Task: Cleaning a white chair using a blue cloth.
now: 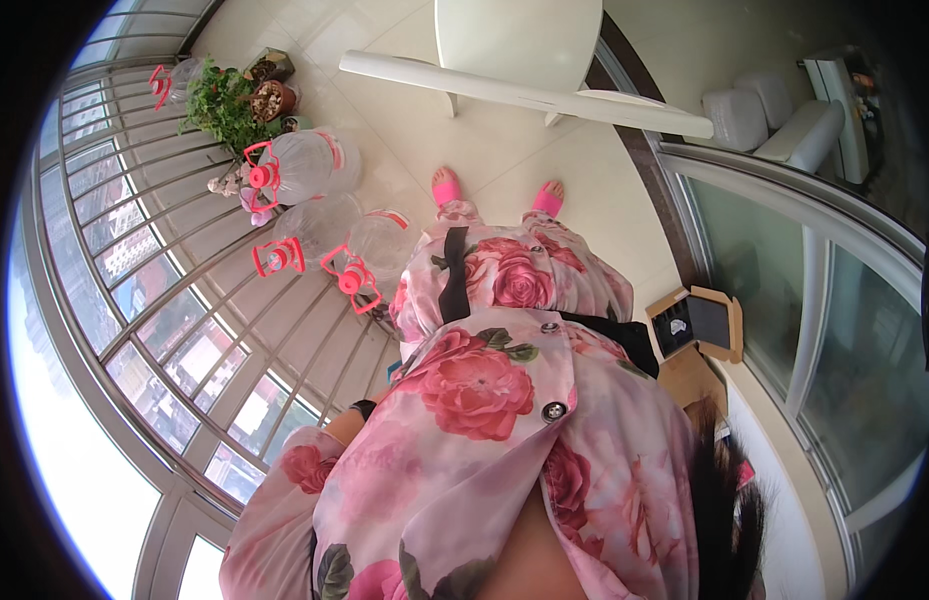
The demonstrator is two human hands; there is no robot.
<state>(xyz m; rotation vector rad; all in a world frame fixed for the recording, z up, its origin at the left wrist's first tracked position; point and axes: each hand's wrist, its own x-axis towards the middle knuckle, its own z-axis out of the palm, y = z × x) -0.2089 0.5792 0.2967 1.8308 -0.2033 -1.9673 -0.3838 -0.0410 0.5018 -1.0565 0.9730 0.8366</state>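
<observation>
Both my hands are out of view. Part of my left forearm (346,426) shows beside my body with a black band (364,408) at the wrist, and the hand past it is hidden. A small teal thing (394,370) peeks out near there, too covered to identify. I stand in pink slippers (447,190) on pale floor tiles (502,169). Large clear plastic water bottles with red caps and handles stand to my left: one upper bottle (303,169), one middle bottle (318,223) and one nearer bottle (382,238). Ahead is a white chair (520,41).
Metal window bars (231,341) run along the left. Potted plants (228,105) stand beyond the bottles, beside another red-handled bottle (183,79). On the right, an open cardboard box (716,322) with dark lining sits near a sliding glass door (749,247).
</observation>
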